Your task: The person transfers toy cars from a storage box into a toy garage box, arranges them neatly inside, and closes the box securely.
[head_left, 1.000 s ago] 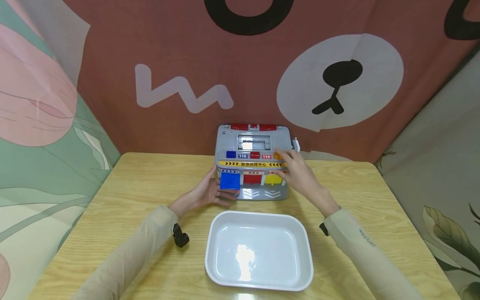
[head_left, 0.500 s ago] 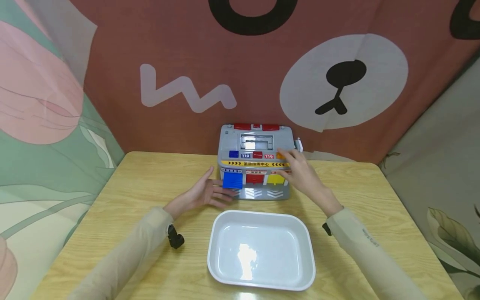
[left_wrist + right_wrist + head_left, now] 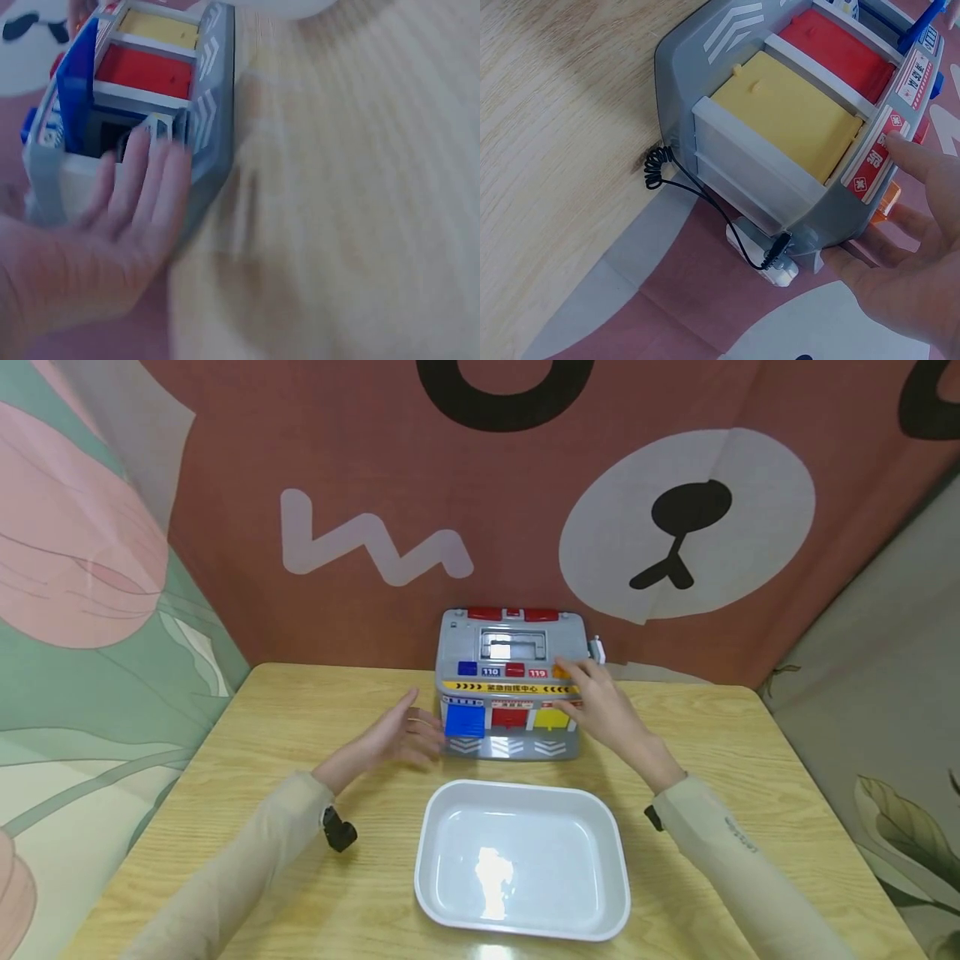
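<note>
A grey toy emergency station (image 3: pixel 512 691) stands against the back curtain, with blue, red and yellow garage doors across its front. My right hand (image 3: pixel 603 703) grips its right roof edge, thumb on the front label and fingers by the orange button (image 3: pixel 887 201). Beside the left front corner is my left hand (image 3: pixel 401 735), fingers extended and slightly blurred, holding nothing. The left wrist view shows the blue door (image 3: pixel 76 86) swung up. A small white object (image 3: pixel 160 126) sits in the bay behind it, partly hidden by the fingers. The red door (image 3: pixel 146 71) and yellow door (image 3: pixel 786 116) are down.
In front of the station sits a white rectangular tray (image 3: pixel 522 935) on the wooden table (image 3: pixel 300 718). On the station's right side hangs a white handset (image 3: pixel 761 251) with a coiled black cord (image 3: pixel 655 166). A bear-print curtain (image 3: pixel 510 510) rises behind the table.
My left hand has drawn back leftward from the blue door to beside the station's corner. My right hand keeps its place on the roof edge. The head view has shifted slightly.
</note>
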A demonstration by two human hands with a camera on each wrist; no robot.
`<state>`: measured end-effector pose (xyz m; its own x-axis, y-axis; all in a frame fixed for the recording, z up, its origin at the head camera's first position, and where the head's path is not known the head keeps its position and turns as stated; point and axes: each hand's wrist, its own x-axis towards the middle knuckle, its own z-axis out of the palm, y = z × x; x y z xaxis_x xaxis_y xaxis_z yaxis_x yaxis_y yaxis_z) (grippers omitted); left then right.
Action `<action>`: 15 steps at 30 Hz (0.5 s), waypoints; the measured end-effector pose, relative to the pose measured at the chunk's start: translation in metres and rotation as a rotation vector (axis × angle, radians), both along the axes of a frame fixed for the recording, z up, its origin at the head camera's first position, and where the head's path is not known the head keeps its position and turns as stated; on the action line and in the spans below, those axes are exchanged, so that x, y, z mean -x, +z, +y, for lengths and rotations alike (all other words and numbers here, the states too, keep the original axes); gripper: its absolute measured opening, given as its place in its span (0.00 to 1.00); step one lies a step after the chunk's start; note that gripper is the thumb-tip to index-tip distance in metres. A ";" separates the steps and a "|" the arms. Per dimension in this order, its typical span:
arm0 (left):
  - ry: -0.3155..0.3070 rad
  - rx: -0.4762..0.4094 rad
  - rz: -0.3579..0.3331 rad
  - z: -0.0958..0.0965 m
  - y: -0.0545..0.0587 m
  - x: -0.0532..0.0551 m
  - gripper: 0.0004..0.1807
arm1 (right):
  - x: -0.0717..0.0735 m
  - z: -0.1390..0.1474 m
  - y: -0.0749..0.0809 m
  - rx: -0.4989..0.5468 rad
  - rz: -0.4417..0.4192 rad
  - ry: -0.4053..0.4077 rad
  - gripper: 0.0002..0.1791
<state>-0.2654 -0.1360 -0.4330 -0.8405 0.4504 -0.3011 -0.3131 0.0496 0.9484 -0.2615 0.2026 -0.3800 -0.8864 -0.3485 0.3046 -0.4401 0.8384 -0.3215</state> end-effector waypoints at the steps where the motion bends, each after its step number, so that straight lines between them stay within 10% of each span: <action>1: 0.059 0.061 0.062 0.002 0.003 0.000 0.45 | 0.000 0.000 0.000 0.001 0.002 0.001 0.40; 8: 0.314 0.482 0.661 0.026 0.023 0.004 0.21 | 0.001 0.000 0.000 -0.004 0.006 0.011 0.40; 15: 0.176 0.731 1.103 0.049 0.036 0.010 0.38 | 0.001 0.000 0.002 -0.007 0.003 0.016 0.40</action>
<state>-0.2757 -0.0869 -0.3972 -0.8287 0.3389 0.4454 0.5407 0.6904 0.4807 -0.2622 0.2030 -0.3777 -0.8798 -0.3650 0.3045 -0.4545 0.8335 -0.3142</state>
